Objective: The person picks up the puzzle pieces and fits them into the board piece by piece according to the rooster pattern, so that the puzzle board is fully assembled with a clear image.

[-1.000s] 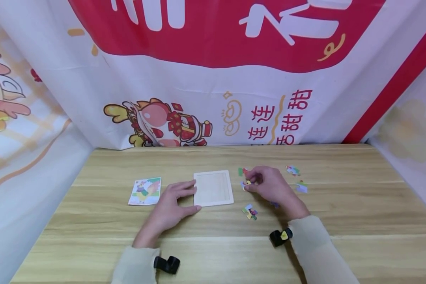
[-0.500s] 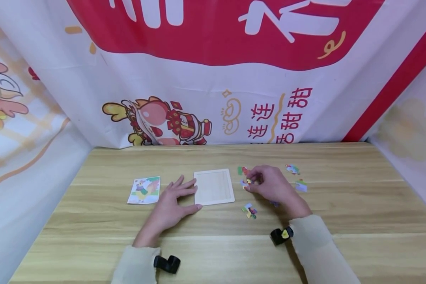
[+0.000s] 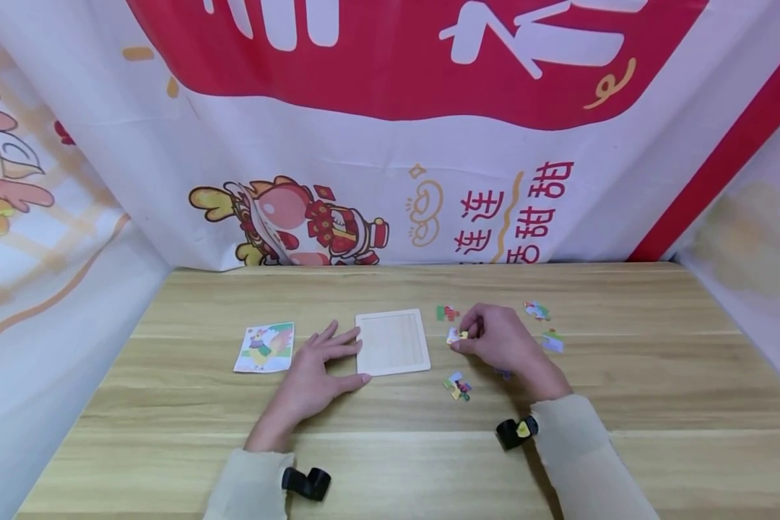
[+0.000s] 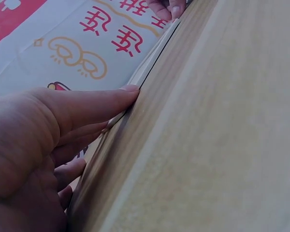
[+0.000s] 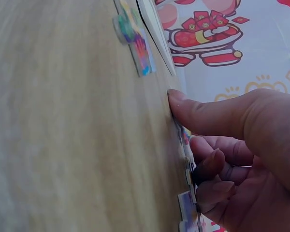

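Note:
A shallow pale wooden puzzle tray [image 3: 392,344] lies bare on the table. My left hand [image 3: 315,375] is spread at its left side, fingertips touching the left edge and thumb at the near left corner. In the left wrist view that thumb [image 4: 104,104] lies straight along the tray's edge. To the right of the tray, my right hand [image 3: 499,339] pinches a small jigsaw piece [image 3: 454,336] between thumb and fingers, low over the table. The fingers partly cover this piece. Just beyond it lies a red and green jigsaw piece [image 3: 448,313].
A picture card [image 3: 265,347] of a bird lies left of my left hand. More jigsaw pieces lie around my right hand: one nearer [image 3: 458,387], two farther right [image 3: 536,310], and one partly under the wrist [image 3: 504,374]. A printed cloth [image 3: 390,152] hangs behind the wooden table [image 3: 396,462].
The piece in my right fingers has turned and shifted slightly right, apart from the red and green one. My left hand stays by the tray, its index finger lifted a little from the middle finger.

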`<move>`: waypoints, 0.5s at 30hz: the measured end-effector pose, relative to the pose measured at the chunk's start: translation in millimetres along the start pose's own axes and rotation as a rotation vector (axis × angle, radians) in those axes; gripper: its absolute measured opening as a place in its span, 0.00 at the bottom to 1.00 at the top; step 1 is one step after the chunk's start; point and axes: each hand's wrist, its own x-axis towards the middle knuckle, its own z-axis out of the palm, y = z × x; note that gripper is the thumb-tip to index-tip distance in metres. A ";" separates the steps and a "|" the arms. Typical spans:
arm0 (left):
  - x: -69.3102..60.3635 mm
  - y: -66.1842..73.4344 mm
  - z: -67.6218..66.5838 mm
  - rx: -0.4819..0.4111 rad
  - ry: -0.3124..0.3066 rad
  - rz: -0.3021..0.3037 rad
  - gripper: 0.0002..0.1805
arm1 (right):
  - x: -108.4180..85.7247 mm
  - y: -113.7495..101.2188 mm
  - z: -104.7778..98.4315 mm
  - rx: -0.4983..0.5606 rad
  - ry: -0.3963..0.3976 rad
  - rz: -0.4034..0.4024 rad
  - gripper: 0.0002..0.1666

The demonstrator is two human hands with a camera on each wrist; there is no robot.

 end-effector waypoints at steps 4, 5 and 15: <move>-0.3 -0.6 0.4 -0.009 0.002 -0.003 0.29 | 0.8 0.3 -2.0 -0.022 0.021 -0.004 0.17; 0.0 -0.5 0.1 -0.011 0.002 -0.003 0.30 | 0.8 0.2 -2.6 -0.028 0.028 -0.007 0.17; -0.4 -0.4 0.1 0.000 0.002 -0.029 0.30 | 0.1 0.4 -3.1 -0.042 0.050 -0.064 0.16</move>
